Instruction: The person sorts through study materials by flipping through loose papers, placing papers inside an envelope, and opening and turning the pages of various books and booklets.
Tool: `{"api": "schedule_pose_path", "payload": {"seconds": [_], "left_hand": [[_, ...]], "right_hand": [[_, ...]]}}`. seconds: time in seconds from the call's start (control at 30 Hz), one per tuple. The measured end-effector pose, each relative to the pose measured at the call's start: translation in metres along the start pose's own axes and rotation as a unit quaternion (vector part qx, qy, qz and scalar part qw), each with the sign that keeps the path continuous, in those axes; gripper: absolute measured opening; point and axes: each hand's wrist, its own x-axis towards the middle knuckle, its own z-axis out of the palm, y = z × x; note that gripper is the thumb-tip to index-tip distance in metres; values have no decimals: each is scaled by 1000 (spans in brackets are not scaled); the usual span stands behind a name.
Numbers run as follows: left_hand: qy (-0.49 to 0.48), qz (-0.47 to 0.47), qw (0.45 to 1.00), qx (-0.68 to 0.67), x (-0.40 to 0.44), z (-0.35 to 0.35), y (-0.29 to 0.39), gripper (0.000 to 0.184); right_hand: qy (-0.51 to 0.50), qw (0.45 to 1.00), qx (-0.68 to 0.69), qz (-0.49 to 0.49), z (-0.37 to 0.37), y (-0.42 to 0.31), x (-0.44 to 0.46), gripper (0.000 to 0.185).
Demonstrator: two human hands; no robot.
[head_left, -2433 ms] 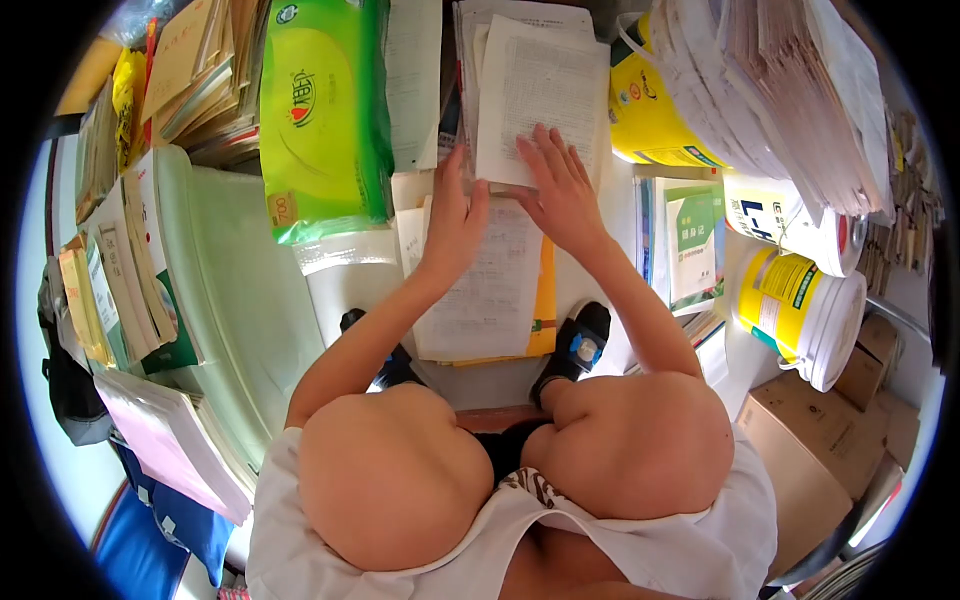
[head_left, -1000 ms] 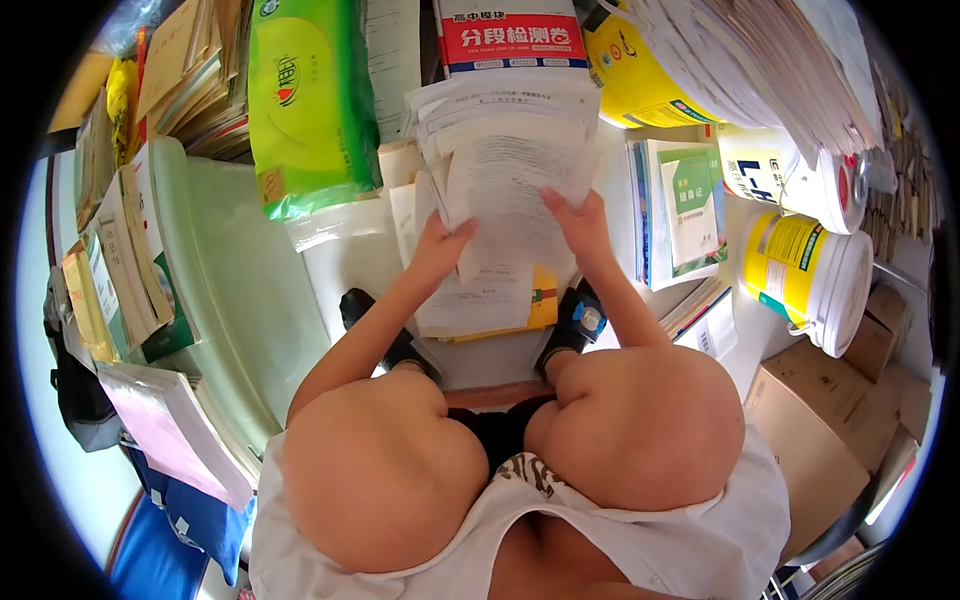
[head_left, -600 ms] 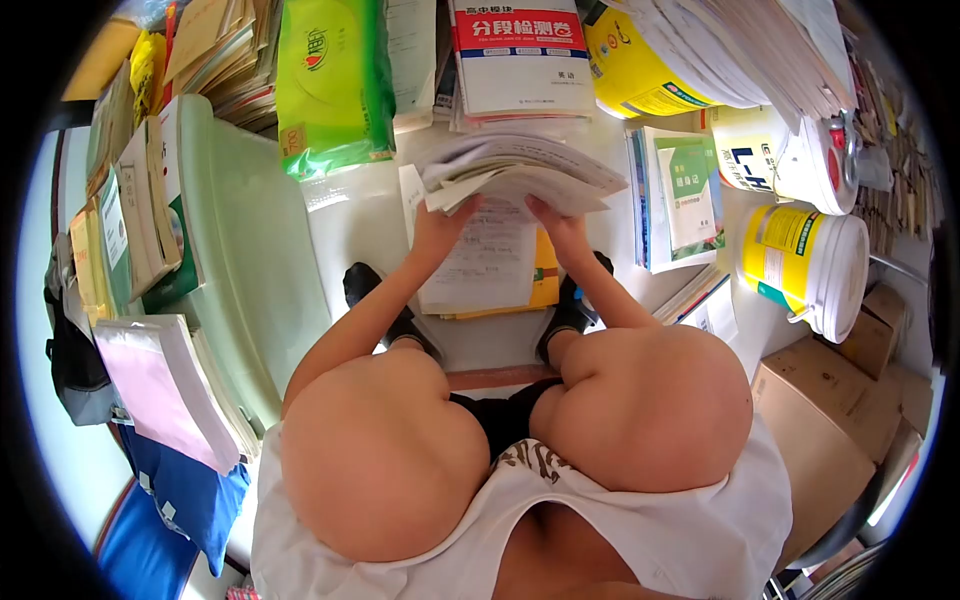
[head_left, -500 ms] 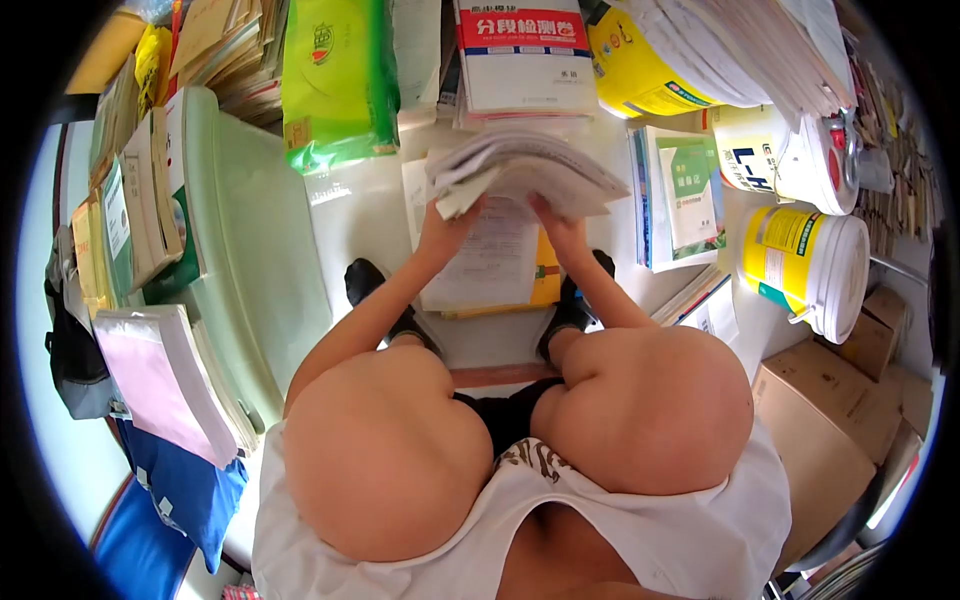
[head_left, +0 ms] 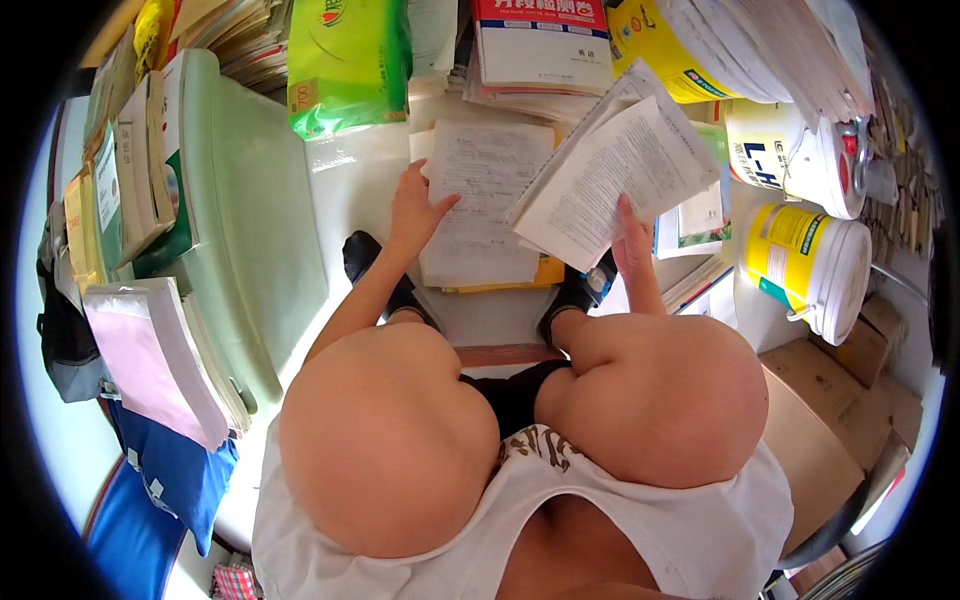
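Observation:
A sheaf of printed papers [head_left: 610,175] is pinched at its lower edge by my right hand [head_left: 634,245], thumb on top, and held tilted off to the right. My left hand [head_left: 415,210] holds nothing, its thumb and fingers apart, at the left edge of a handwritten sheet [head_left: 490,200]. That sheet lies on top of a low stack on the floor between my feet. A yellow-orange cover [head_left: 550,272] peeks out below the sheet.
A green plastic-wrapped pack [head_left: 350,65] and a red-and-white test-paper book [head_left: 545,50] stand beyond the stack. On the right are yellow-and-white buckets [head_left: 800,265] and cardboard boxes [head_left: 830,400]. A pale green bin [head_left: 250,210] and a pink-covered paper pile [head_left: 150,360] are at left.
The sheaf was bent between both hands over the stack. My left hand has let go and moved left; my right hand has carried the sheaf right, uncovering the handwritten sheet.

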Motion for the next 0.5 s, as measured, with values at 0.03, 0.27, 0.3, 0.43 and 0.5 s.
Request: {"api": "schedule_pose_path", "payload": {"seconds": [0.03, 0.27, 0.3, 0.43, 0.5], "left_hand": [[-5, -2, 1000, -1, -1, 1, 3, 67], [-65, -124, 978, -155, 9, 4, -12, 25], [-58, -134, 970, -196, 9, 3, -20, 21], [-75, -147, 949, -268, -1, 1, -38, 20], [-99, -156, 935, -303, -9, 1, -30, 20]], "right_hand": [[-8, 1000, 17, 19, -6, 4, -2, 49], [22, 994, 79, 69, -28, 17, -6, 52], [26, 994, 80, 68, -33, 17, -5, 52], [15, 982, 114, 149, -44, 13, -1, 50], [-8, 978, 124, 168, -39, 9, -1, 49]]}}
